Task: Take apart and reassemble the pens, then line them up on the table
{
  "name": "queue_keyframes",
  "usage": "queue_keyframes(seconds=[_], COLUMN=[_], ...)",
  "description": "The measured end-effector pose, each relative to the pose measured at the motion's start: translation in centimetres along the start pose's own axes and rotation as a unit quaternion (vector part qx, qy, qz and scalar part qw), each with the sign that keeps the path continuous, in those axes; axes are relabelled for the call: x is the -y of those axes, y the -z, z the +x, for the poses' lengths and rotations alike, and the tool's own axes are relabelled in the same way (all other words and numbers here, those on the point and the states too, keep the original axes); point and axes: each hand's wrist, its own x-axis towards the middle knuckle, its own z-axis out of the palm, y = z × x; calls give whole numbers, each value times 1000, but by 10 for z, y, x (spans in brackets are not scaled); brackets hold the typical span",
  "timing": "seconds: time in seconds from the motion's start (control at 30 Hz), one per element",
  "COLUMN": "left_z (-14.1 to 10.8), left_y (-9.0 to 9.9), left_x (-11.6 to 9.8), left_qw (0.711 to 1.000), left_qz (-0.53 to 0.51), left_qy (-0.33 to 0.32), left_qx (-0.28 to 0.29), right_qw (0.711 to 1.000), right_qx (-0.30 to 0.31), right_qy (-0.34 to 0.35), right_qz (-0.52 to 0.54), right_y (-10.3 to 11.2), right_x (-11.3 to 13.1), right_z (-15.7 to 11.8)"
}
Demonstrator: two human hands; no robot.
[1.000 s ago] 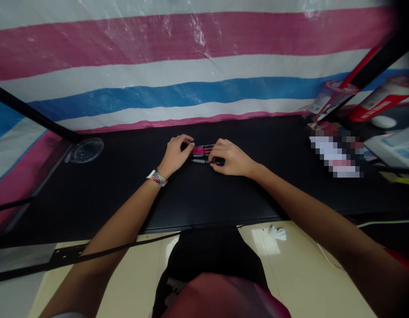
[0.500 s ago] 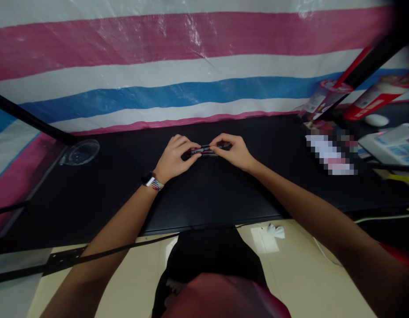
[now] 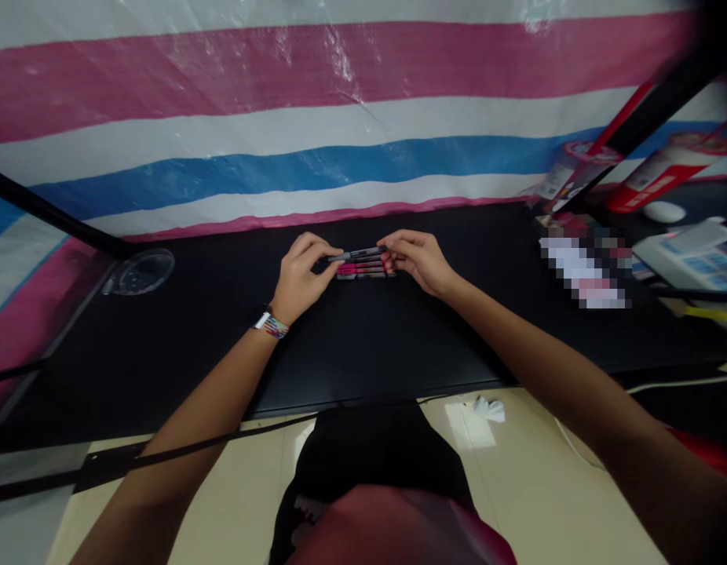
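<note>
A grey-and-black pen (image 3: 361, 254) is held level between my two hands, just beyond several other pens. My left hand (image 3: 301, 271) pinches its left end between thumb and fingers. At its right end, my right hand (image 3: 418, 259) grips it with thumb and index finger. Several pens, pink ones (image 3: 355, 268) and a dark one (image 3: 363, 276) among them, lie side by side on the black table (image 3: 363, 337), close below the held pen. The fingers of my right hand partly cover the right ends of these pens.
A clear plastic lid (image 3: 145, 272) lies at the table's left. To the right stand a clear cup (image 3: 575, 173) with a red straw and a red-and-white cup (image 3: 658, 173). A white box (image 3: 693, 255) sits beside them. Striped sheeting (image 3: 316, 165) rises behind the table.
My hands have moved apart and slightly up, bringing the grey-and-black pen away from the others. The row of pink and dark pens beneath now shows.
</note>
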Motion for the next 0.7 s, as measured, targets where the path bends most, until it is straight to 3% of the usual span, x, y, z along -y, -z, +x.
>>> queue_keyframes(seconds=[0.3, 0.7], left_z=[1, 0], left_y=[0, 6], left_x=[-1, 3], left_qw=[1000, 999], left_qz=[2, 32], left_qy=[-6, 15], left_qx=[-4, 6], right_qw=[996, 998], right_qx=[4, -10], right_qy=[-57, -54], right_qz=[67, 39], right_y=[5, 11], right_x=[-4, -8], right_z=[4, 7])
